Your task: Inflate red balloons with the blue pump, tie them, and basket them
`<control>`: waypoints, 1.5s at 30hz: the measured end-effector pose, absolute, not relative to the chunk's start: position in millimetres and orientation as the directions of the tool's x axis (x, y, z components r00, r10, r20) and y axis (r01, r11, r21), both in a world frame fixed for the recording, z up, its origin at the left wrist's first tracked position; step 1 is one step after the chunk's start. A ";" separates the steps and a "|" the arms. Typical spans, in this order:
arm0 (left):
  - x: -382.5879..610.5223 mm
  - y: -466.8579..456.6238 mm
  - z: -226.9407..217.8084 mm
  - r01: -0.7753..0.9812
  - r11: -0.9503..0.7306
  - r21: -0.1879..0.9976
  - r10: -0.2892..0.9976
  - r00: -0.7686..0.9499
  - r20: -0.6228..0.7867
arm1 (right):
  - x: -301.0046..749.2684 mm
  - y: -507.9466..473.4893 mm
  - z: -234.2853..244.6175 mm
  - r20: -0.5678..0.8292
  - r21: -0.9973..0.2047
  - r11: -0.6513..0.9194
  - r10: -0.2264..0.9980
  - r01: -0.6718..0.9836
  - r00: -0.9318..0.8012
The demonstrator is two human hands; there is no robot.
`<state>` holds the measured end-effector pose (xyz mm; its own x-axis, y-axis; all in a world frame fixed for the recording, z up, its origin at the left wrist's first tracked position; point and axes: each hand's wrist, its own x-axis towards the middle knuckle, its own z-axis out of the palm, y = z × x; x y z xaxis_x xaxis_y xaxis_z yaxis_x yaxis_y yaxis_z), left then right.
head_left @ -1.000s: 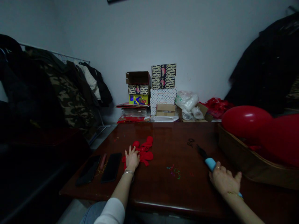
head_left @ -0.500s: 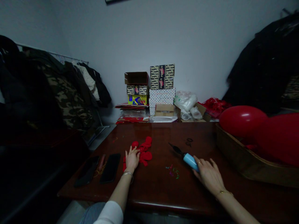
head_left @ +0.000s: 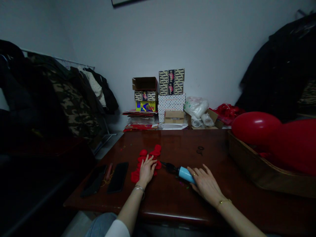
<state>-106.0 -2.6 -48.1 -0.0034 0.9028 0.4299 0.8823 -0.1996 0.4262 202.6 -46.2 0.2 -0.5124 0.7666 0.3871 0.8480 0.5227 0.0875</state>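
1. Table (head_left: 177,141): at its right, the basket (head_left: 256,172) holds at least two blown-up red balloons (head_left: 256,126); that much looks done.
2. Pump (head_left: 187,174): gripped by the right hand (head_left: 206,182), nozzle just beside the flat balloons (head_left: 157,150); contact is unclear.
3. Those flat balloons lie on the table beneath the left hand (head_left: 147,169), fingers loosely spread, any pinch hidden. They remain unfilled.
4. Since the earlier frame, the pump has come farther left; the left hand sits slightly rightward.

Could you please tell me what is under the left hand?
Limp red balloons lie under the left hand on the table, showing around its edges. Whatever is directly beneath the palm is covered, so I cannot count them.
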 end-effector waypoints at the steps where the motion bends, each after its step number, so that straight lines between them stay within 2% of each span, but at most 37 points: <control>1: -103.6 -3.1 -48.3 0.881 -0.210 0.425 0.902 0.007 0.432 | 202.2 -46.6 1.0 0.388 0.090 0.524 0.765 0.847 -0.514; 9: -90.8 -6.0 -48.9 0.879 -0.257 0.403 0.906 0.074 0.416 | 204.0 -46.0 -3.8 0.399 0.109 0.527 0.754 0.843 -0.523; 15: -89.3 -9.4 -45.6 0.888 -0.318 0.331 0.903 0.178 0.390 | 207.3 -50.0 -0.2 0.355 0.107 0.531 0.769 0.841 -0.531; 22: -88.1 -8.9 -39.9 0.862 -0.396 0.317 0.890 0.275 0.363 | 207.9 -54.0 2.4 0.355 0.096 0.541 0.766 0.836 -0.536; 33: -76.3 -9.7 -25.2 0.769 -0.488 0.413 0.859 0.338 0.384 | 207.0 -58.0 0.7 0.382 0.117 0.547 0.746 0.829 -0.545; 40: -75.2 -10.4 -24.5 0.722 -0.533 0.442 0.840 0.392 0.374 | 208.5 -59.5 -0.8 0.374 0.127 0.546 0.747 0.828 -0.550; 45: -73.5 -8.4 -22.0 0.681 -0.531 0.503 0.847 0.412 0.337 | 208.3 -61.7 0.9 0.390 0.134 0.572 0.720 0.809 -0.574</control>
<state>-73.5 -8.4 -22.0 0.4118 0.8468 0.3367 0.6812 -0.5315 0.5035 208.3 -61.7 0.9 -0.5738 0.7204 0.3896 0.8092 0.5719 0.1343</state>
